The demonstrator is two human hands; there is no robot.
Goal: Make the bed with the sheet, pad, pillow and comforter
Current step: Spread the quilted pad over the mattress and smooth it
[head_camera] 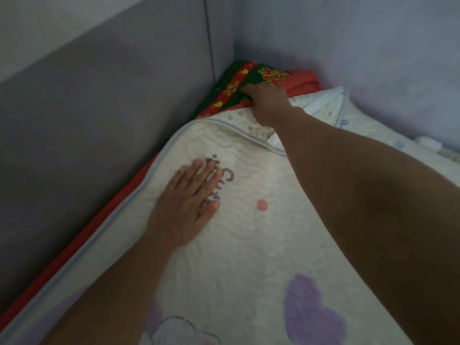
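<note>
Cream in colour, the quilted pad (pixel 261 245) is pressed flat under the outspread left hand (pixel 189 207), likely as an anchor. Its far corner is folded back so the green-and-red patterned sheet (pixel 234 83) can be gripped by the curled right hand (pixel 267 103) beside the grey padded bed wall (pixel 99 108).

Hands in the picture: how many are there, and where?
2. The left hand lies flat on the cream pad; the right hand reaches the green-and-red cloth in the corner.
</note>
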